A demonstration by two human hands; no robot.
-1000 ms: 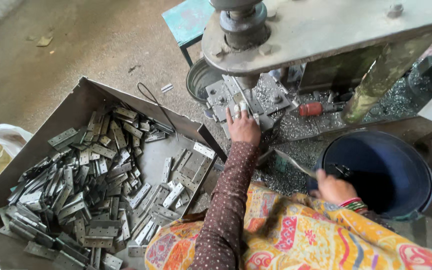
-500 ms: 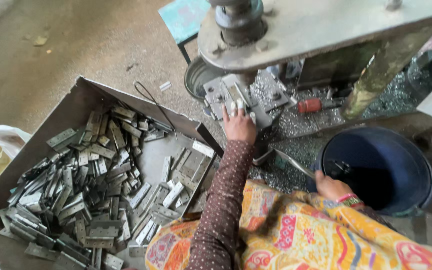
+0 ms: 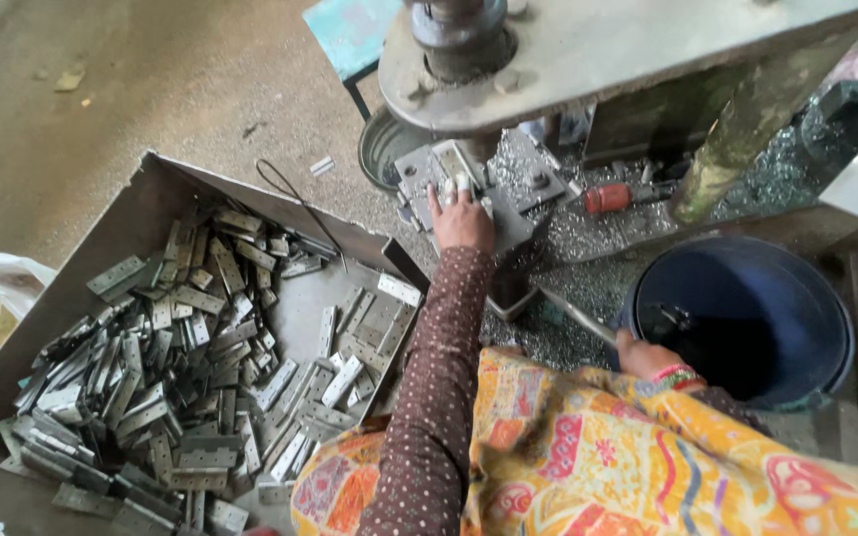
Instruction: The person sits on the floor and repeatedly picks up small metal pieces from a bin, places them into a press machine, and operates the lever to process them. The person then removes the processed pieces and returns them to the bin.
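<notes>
Left hand: pressing flat on the die block [image 3: 469, 203] of the press at upper centre, left hand [image 3: 463, 220] palm down, fingers [image 3: 452, 191] stretched forward and taped at the tips, pinning a small metal plate [image 3: 448, 164] under the ram [image 3: 459, 25]; placed so, seemingly, to keep the piece seated in the die.
Right hand: closed around the lower end of a slim metal lever [image 3: 576, 316] at centre right, right hand [image 3: 644, 355] just beside the bucket rim; grip low on the bar, apparently for leverage.
Workpiece: small flat steel plate, pale grey, lying on the die directly ahead of the fingertips, below the round ram.
Press: heavy grey steel frame [image 3: 647, 50] across the top of the frame, worn and dusty.
Bed: covered in glittering metal swarf [image 3: 588, 238], fine and granular; red-handled tool [image 3: 616, 196] lying on it, right of the die.
Tray: wide sheet-metal tray [image 3: 131, 213] at left, tilted, open toward the sitter, likely for easy reach.
Stock: heap of hinge plates [image 3: 161, 377], flat rectangular, punched with holes, dull silver, piled loosely.
Bucket: dark blue plastic bucket [image 3: 747, 318] at right, round, interior mostly in shadow.
Floor: bare concrete [image 3: 151, 89], upper left, gritty.
</notes>
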